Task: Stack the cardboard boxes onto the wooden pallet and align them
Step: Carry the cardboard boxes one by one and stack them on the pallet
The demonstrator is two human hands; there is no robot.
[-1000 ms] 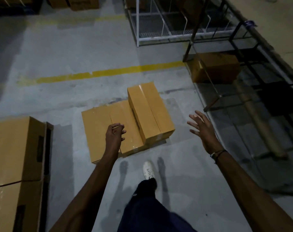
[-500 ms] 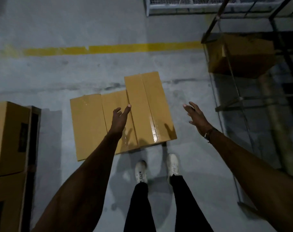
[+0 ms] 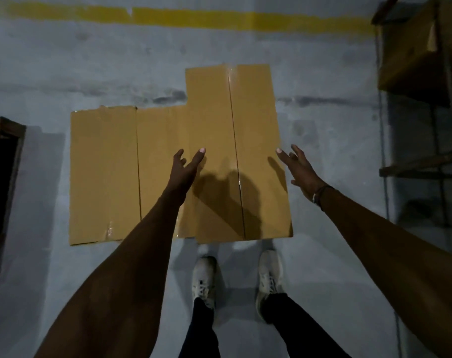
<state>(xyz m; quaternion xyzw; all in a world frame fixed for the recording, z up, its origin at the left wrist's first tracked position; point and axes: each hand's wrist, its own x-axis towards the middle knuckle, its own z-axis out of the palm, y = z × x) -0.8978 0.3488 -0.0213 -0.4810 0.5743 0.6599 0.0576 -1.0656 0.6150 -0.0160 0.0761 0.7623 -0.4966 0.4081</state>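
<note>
Two brown cardboard boxes lie on the grey floor in front of my feet. The taller box [image 3: 235, 120] stands on the right, its taped seam running away from me. A lower, wider box [image 3: 103, 171] sits against its left side. My left hand [image 3: 187, 164] reaches over the left edge of the taller box, fingers straight and spread, holding nothing. At that box's right edge my right hand [image 3: 298, 169] is spread the same way, also with nothing in it. Whether either hand touches the box I cannot tell.
A dark wooden edge with stacked cardboard [image 3: 2, 177] shows at the far left. At the right stands a metal rack [image 3: 444, 125] with another cardboard box [image 3: 411, 52] in it. A yellow floor line [image 3: 194, 18] runs across the top. My white shoes [image 3: 204, 277] stand just behind the boxes.
I have stepped closer and the view has tilted down over the boxes. My left hand opened from a curl, and both hands now reach down to the taller box's sides.
</note>
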